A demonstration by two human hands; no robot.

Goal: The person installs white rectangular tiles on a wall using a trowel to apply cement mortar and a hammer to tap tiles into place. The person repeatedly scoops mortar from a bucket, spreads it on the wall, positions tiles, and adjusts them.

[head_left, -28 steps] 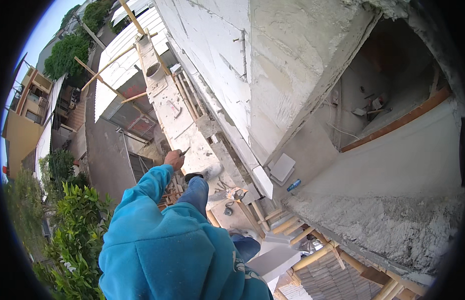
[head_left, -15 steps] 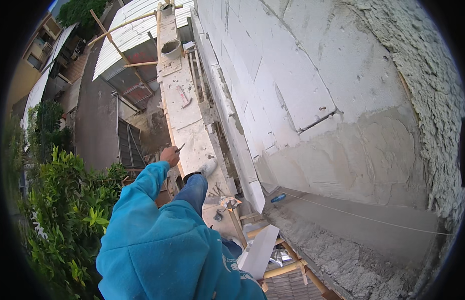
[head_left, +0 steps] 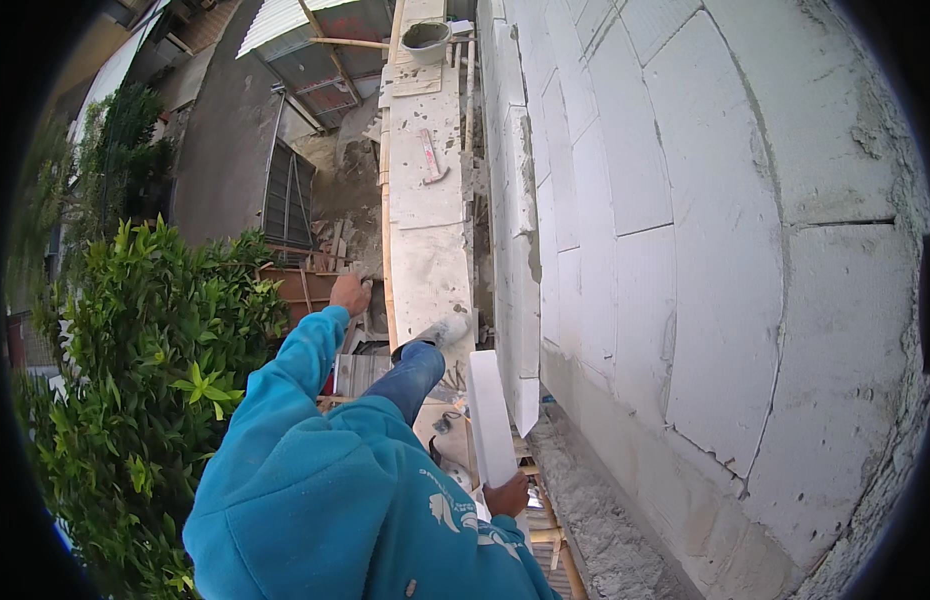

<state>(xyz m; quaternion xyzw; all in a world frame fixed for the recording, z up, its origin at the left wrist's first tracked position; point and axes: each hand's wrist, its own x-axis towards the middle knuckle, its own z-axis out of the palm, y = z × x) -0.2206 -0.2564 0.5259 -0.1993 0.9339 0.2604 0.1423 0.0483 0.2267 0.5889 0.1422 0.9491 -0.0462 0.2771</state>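
My left hand (head_left: 350,295), at the end of a blue sleeve, is closed at the left of the scaffold planks (head_left: 425,255); what it holds is too small to make out now. My right hand (head_left: 505,497) grips a long white block (head_left: 493,410) low in the middle, held upright beside the wall ledge. My booted foot (head_left: 445,328) rests on the planks. A hammer (head_left: 433,165) with a pale handle lies farther along them, and a grey bucket (head_left: 425,55) partly full of grey material stands beyond it.
A white block wall (head_left: 665,250) with a rough ledge (head_left: 585,490) runs along my right. Bamboo poles (head_left: 385,180) edge the planks, with a drop to a yard (head_left: 330,190) and road on the left. A leafy tree (head_left: 155,400) is at lower left, a metal-roofed shed (head_left: 315,60) beyond.
My view has turned toward the wall. My right hand has come into sight with the white block raised. The slim dark tool seen in my left hand earlier no longer shows clearly.
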